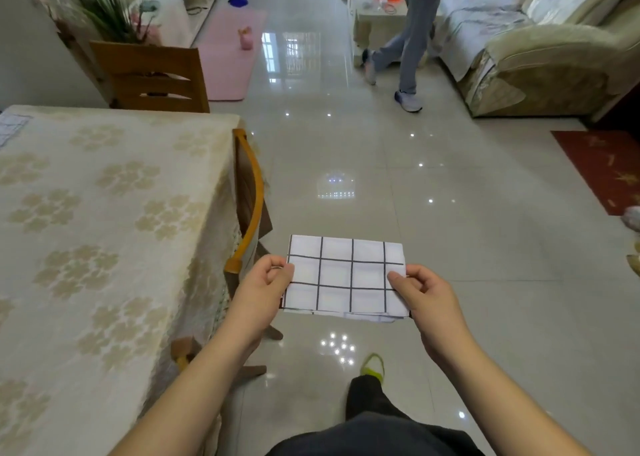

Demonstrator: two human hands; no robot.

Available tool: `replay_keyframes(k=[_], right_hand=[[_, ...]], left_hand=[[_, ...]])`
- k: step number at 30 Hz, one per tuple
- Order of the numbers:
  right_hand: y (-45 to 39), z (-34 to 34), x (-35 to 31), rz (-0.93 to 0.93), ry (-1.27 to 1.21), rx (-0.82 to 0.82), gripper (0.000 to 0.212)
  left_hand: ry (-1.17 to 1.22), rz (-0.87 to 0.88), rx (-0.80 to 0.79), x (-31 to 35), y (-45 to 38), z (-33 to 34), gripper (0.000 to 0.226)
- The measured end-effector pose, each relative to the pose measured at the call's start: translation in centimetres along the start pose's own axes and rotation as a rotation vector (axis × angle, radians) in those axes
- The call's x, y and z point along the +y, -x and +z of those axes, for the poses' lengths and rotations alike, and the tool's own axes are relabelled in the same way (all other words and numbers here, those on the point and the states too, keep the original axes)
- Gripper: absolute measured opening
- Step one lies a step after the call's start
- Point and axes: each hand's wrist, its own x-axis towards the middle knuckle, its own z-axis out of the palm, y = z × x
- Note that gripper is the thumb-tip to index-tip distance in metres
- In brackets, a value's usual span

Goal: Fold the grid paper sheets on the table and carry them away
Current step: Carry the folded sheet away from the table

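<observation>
Your left hand (263, 284) and right hand (424, 293) both pinch the folded grid paper (346, 277) — keep it level, fingers firm, while carrying.

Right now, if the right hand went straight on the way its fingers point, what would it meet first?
Probably the left hand. The right hand points leftward along the folded grid sheet it already pinches; depth is uncertain.

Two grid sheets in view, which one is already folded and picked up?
The folded grid sheet, pinched over the floor between left hand and right hand. The other grid sheet lies flat at the table's far left edge.
</observation>
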Motion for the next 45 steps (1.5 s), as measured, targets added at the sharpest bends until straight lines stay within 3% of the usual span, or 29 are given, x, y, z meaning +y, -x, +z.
replay_keyframes(k=[8,16,27,31,39,45], right_hand=[[-10.5,-3.9,-3.9,0.023,-0.028,-0.066,0.012],[-18.2,-4.1,-6.7,0.065,-0.018,-0.141,0.011],[-29.1,2.7,-9.9,0.087,0.100,-0.235,0.008],[-33.8,5.8,-12.4,0.081,0.141,-0.288,0.006],[-41.3,11.2,-16.0,0.053,0.146,-0.296,0.011],[-47.4,13.3,-17.4,0.016,0.146,-0.283,0.013]], left_hand=[[-0.054,-0.006,0.053,5.3,-7.7,5.8,0.010],[0.074,-0.066,0.121,7.9,-12.1,7.4,0.018],[0.190,-0.104,0.199,8.0,-22.6,3.4,0.008],[0.159,-0.048,0.196,9.6,-28.0,0.6,0.030],[0.176,-0.063,0.153,13.3,-37.2,-4.1,0.039],[0.097,-0.080,0.186,15.3,-43.6,-5.0,0.014]])
